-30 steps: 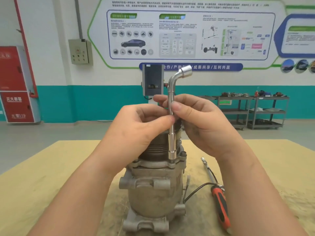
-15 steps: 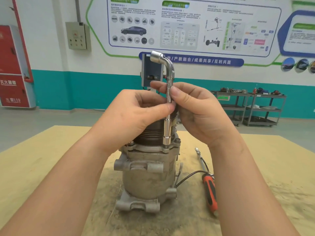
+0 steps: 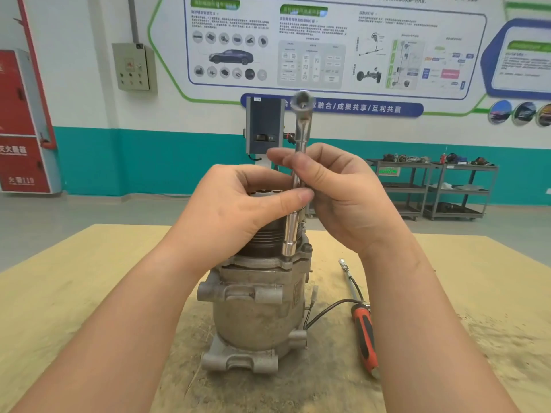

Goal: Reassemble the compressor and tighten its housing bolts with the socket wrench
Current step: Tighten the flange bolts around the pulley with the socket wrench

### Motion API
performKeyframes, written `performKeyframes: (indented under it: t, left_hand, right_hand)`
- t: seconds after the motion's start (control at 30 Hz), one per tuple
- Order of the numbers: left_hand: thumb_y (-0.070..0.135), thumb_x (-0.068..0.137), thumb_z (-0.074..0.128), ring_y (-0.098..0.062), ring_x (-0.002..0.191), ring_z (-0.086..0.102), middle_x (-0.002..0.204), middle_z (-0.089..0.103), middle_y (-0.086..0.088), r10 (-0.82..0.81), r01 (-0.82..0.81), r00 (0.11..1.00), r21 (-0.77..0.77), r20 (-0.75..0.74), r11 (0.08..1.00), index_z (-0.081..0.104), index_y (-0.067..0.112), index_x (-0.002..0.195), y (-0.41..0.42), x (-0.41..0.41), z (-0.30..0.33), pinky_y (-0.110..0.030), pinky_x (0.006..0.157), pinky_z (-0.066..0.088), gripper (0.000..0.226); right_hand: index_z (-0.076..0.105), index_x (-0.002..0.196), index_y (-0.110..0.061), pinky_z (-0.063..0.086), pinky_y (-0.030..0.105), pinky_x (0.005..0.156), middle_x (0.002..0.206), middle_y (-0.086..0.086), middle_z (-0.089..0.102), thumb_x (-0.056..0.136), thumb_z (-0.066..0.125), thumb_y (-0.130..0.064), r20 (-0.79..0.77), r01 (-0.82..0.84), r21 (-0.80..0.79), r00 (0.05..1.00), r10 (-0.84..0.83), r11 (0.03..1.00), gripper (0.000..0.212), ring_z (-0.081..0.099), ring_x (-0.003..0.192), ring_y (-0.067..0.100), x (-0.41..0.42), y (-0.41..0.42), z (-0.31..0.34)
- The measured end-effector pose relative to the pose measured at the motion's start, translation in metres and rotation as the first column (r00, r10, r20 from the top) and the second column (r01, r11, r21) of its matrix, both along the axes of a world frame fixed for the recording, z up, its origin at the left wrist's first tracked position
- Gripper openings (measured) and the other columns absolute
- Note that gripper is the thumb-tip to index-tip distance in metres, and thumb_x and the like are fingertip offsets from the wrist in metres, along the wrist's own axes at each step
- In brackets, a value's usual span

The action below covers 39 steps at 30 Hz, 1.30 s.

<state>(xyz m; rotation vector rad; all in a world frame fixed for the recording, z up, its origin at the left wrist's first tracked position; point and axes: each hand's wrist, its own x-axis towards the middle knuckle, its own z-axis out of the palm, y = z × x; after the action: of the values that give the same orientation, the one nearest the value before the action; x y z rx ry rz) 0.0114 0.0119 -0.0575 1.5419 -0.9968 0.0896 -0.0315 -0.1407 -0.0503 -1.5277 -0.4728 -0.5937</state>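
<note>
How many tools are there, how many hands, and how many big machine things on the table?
Tools: 2, the socket wrench standing on the compressor's bolt and the orange screwdriver lying on the table.
Hands: 2, the left hand and the right hand, both pinching the wrench.
Machines: 1, the compressor.
Total: 5.

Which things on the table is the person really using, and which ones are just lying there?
In use:
- grey metal compressor, standing upright
- shiny L-shaped socket wrench, its lower end on a housing bolt
- left hand and right hand, both pinching the wrench shaft

Lying about:
- orange-and-black-handled screwdriver on the wooden table
</note>
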Motion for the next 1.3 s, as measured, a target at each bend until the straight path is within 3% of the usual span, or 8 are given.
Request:
performKeyframes:
  t: [0.1,0.17,0.37,0.57,0.73,1.0,1.13,1.3]
  left_hand:
    - [0.046,0.060,0.077,-0.009,0.087,0.073,0.087,0.077,0.006,0.048,-0.049,0.999,0.014,0.020,0.999,0.078,0.023,0.088,-0.0015,0.0000,-0.0012,-0.026,0.082,0.055,0.036]
    - [0.043,0.061,0.078,-0.010,0.084,0.073,0.084,0.077,0.004,0.051,-0.051,0.999,0.009,0.013,0.999,0.078,0.021,0.084,-0.0015,0.0009,-0.0012,-0.023,0.080,0.054,0.033]
    - [0.030,0.081,0.075,-0.009,0.089,0.072,0.085,0.077,0.007,0.038,-0.040,0.999,0.074,0.026,0.996,0.080,0.023,0.091,0.0014,0.0036,-0.0002,-0.012,0.076,0.051,0.012]
    - [0.037,0.069,0.078,-0.005,0.092,0.072,0.089,0.077,0.010,0.009,-0.009,1.000,0.075,0.009,0.997,0.079,0.025,0.095,0.0032,0.0016,0.0011,-0.025,0.089,0.052,0.029]
    - [0.031,0.078,0.077,-0.007,0.091,0.072,0.087,0.077,0.007,0.013,-0.014,1.000,0.082,0.016,0.997,0.080,0.024,0.091,0.0039,0.0035,0.0011,-0.022,0.084,0.052,0.015]
    - [0.029,0.079,0.077,-0.007,0.090,0.072,0.086,0.077,0.007,-0.002,-0.001,0.999,0.082,0.039,0.997,0.080,0.023,0.092,0.0016,0.0032,-0.0009,-0.017,0.083,0.054,0.014]
    - [0.027,0.080,0.077,-0.007,0.088,0.073,0.085,0.077,0.007,-0.005,0.002,0.999,0.064,0.043,0.998,0.080,0.022,0.090,0.0006,0.0027,-0.0019,-0.021,0.084,0.054,0.012]
    - [0.026,0.086,0.072,-0.009,0.095,0.071,0.092,0.077,0.007,-0.001,-0.004,0.998,0.077,0.065,0.997,0.081,0.023,0.094,0.0021,0.0055,-0.0024,-0.022,0.088,0.052,0.013]
  right_hand:
    - [0.058,0.069,-0.014,0.048,0.047,0.084,0.099,0.024,0.069,0.058,0.077,-0.034,-0.006,0.069,0.002,0.998,-0.069,0.998,0.030,0.061,0.095,0.046,0.0009,0.0023,-0.0015]
    - [0.067,0.080,-0.015,0.046,0.058,0.094,0.109,0.024,0.068,0.069,0.073,-0.035,-0.008,0.075,-0.045,0.997,-0.076,0.996,0.024,0.052,0.109,0.056,0.0018,0.0031,-0.0023]
    - [0.075,0.088,-0.018,0.040,0.048,0.108,0.111,0.005,0.073,0.088,0.055,-0.026,-0.008,0.031,-0.099,0.999,-0.032,0.995,0.022,0.063,0.115,0.020,0.0011,-0.0008,-0.0023]
    - [0.061,0.068,-0.017,0.047,0.049,0.085,0.088,0.022,0.062,0.067,0.078,-0.032,0.008,0.137,-0.040,0.991,-0.137,0.990,0.023,0.059,0.085,0.029,0.0044,0.0046,-0.0015]
    - [0.074,0.098,-0.020,0.044,0.045,0.105,0.108,0.002,0.072,0.088,0.057,-0.033,-0.018,0.029,-0.185,0.999,-0.033,0.982,0.024,0.063,0.111,0.017,0.0025,-0.0002,-0.0016]
    - [0.068,0.070,-0.020,0.050,0.044,0.092,0.097,0.012,0.072,0.078,0.066,-0.026,-0.011,0.035,-0.099,0.999,-0.036,0.994,0.011,0.066,0.096,0.019,0.0038,0.0002,-0.0023]
    - [0.057,0.079,-0.003,0.051,0.043,0.086,0.090,0.008,0.069,0.069,0.081,-0.028,-0.010,0.080,-0.060,0.997,-0.081,0.995,0.035,0.063,0.088,0.020,0.0050,0.0022,-0.0022]
    - [0.076,0.089,-0.023,0.046,0.041,0.102,0.107,0.005,0.072,0.088,0.055,-0.034,-0.016,-0.010,-0.115,1.000,0.008,0.993,0.024,0.065,0.104,0.016,0.0004,-0.0022,-0.0016]
